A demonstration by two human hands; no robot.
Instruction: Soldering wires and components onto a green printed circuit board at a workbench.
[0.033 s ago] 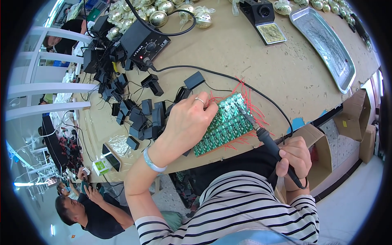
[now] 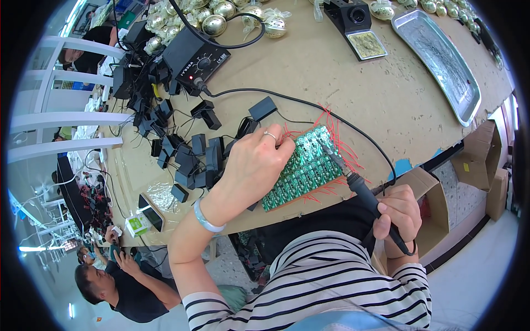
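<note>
A green panel of small circuit boards (image 2: 309, 179) lies on the table in front of me, with thin red wires (image 2: 349, 151) sticking out along its edges. My left hand (image 2: 256, 163) rests over its left part, fingers curled in; the fingertips and anything between them are hidden. In my right hand (image 2: 402, 212), at the panel's near right, is a soldering iron (image 2: 362, 190) with a dark handle. Its tip points up and left over the upper right of the panel; whether it touches cannot be made out. Beyond my left hand lies a small black box (image 2: 262, 108) on a black wire.
A black soldering station (image 2: 196, 59) stands far left, its cable crossing to the iron. Several black boxes (image 2: 187, 160) are heaped left. Behind are gold balls (image 2: 215, 25), an iron stand (image 2: 359, 30) and a metal tray (image 2: 439, 66). A cardboard box (image 2: 436, 207) stands right; a person (image 2: 132, 281) sits left.
</note>
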